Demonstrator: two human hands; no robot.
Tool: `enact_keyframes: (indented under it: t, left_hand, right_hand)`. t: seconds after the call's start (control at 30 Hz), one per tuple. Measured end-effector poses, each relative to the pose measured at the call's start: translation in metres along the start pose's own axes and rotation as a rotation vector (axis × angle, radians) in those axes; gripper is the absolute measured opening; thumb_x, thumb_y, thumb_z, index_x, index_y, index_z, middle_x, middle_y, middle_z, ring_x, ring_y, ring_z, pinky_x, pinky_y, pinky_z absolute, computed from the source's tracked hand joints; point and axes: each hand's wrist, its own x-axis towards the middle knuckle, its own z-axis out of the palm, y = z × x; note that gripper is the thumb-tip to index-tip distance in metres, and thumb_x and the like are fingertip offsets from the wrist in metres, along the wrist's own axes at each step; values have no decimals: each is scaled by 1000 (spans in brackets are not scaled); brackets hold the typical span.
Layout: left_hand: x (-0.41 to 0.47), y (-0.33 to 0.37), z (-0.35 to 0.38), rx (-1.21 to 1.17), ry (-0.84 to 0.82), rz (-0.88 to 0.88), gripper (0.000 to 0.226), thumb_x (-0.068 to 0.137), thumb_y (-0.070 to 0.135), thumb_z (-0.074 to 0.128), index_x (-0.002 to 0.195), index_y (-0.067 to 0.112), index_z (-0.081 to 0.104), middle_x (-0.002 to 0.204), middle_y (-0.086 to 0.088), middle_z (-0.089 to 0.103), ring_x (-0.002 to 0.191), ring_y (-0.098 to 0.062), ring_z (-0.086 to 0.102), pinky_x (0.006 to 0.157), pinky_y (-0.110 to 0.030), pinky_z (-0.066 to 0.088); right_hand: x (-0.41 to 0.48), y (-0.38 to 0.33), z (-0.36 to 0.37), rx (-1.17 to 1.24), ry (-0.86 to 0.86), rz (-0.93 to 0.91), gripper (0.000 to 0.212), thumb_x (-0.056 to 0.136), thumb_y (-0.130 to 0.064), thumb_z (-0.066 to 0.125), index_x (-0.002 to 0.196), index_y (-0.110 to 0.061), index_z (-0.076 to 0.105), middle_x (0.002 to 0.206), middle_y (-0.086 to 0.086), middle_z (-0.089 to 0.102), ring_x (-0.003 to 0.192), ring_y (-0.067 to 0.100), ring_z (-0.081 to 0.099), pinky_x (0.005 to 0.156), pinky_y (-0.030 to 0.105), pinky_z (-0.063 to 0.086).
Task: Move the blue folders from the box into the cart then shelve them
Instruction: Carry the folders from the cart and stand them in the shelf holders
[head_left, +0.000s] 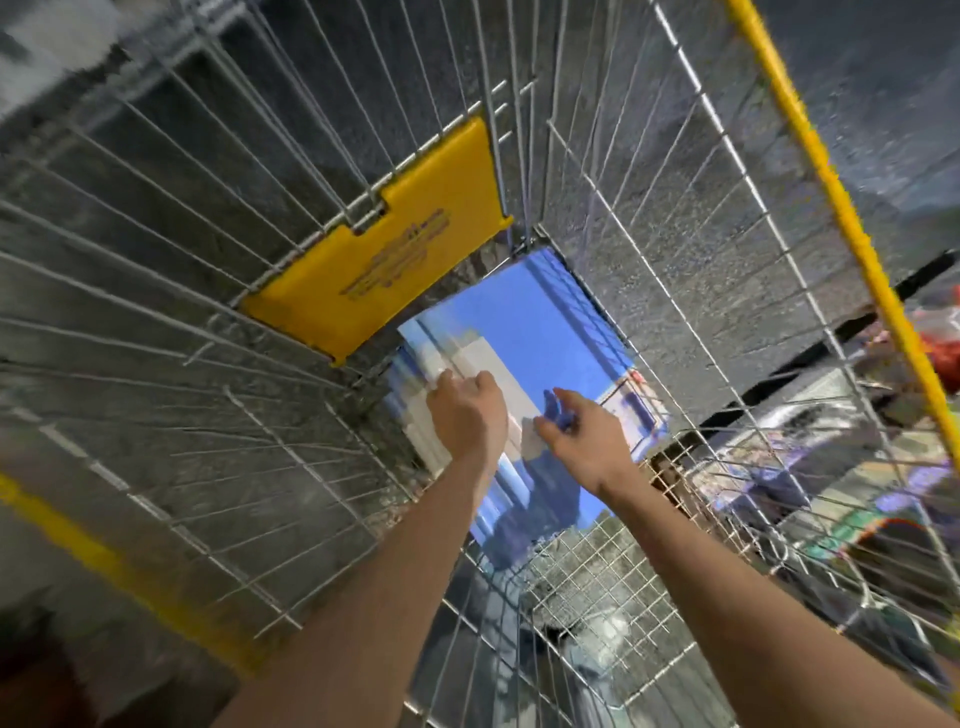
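Folders (545, 322) on cart floor (571, 571) beneath left hand (467, 415) and right hand (587, 441), grips indiscernible

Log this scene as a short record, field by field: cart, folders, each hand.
cart: wire, yellow rim, yellow flap on one wall
folders: blue, stacked flat on the cart floor
left hand: fingers on the top folder's white label
right hand: over the folders, fingers curled; contact too blurred to tell
box: not in view

Left hand (467, 410) and right hand (587, 441) touch blue folders (550, 322) in cart (675, 208).
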Motion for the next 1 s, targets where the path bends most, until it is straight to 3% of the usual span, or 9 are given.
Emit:
enact_keyframes:
  t: [0.07,0.13,0.23,0.33,0.43,0.53,0.7,0.87,1.0]
  left_hand:
    - [2,-1,3,-76,-7,-29,34,100,18,52,124,-5,58,124,-22,63,117,-38,57,84,-30,40]
    - [2,4,3,-155,25,-87,35,99,18,54,125,-5,60,121,-20,66,113,-37,59,70,-22,30]
    - [2,12,2,-278,4,-107,36,102,24,48,124,-2,60,125,-19,64,106,-32,59,76,-24,32]
    - [-7,21,-2,-398,-41,-148,40,106,27,39,133,3,56,138,-14,56,121,-33,53,87,-28,35]
    - [-15,29,-3,-545,-76,-153,24,102,22,43,106,10,63,108,-9,68,101,-32,62,82,-36,47]
    - [-22,35,-7,-568,-180,-125,22,103,21,43,104,15,65,98,0,68,86,-17,64,76,-32,52]
    - [-23,38,-8,-442,-371,-52,7,102,32,55,107,31,59,118,-1,60,104,-21,59,91,-38,51]
    - [-32,34,5,-492,-506,-87,46,105,37,50,149,36,39,136,7,51,113,-19,56,75,-30,55]
    - [-30,34,15,-519,-532,-59,44,106,38,47,149,33,40,146,3,45,120,-24,55,87,-42,59]
  right_hand:
    - [3,1,2,-4,-10,-40,37,86,-39,71,109,-12,61,80,5,60,69,20,57,59,21,36]
    - [6,2,4,-12,-15,-79,45,82,-44,77,102,-8,59,74,8,61,66,24,56,59,25,39]
    - [12,5,6,-49,20,-120,52,71,-60,72,89,-14,53,71,5,57,65,24,50,62,32,37]
    - [15,4,1,-130,57,-148,64,71,-63,71,113,-16,59,88,3,55,80,20,50,73,27,35]
    - [17,2,-12,-121,52,-157,77,76,-56,74,137,-14,53,109,8,61,96,23,56,78,27,38]
    - [13,-6,-31,-118,8,-185,71,81,-57,69,137,-16,53,108,10,66,89,23,59,73,29,40]
    - [6,-13,-59,-34,5,-197,43,93,-36,67,132,-18,59,104,20,70,96,34,66,85,43,52]
    - [3,-16,-80,77,-7,-198,31,98,-24,61,127,-16,64,103,-7,73,87,-2,67,81,19,51]
    - [4,-14,-83,133,-51,-182,30,97,-26,63,127,-20,64,108,-8,74,96,9,70,85,26,53]
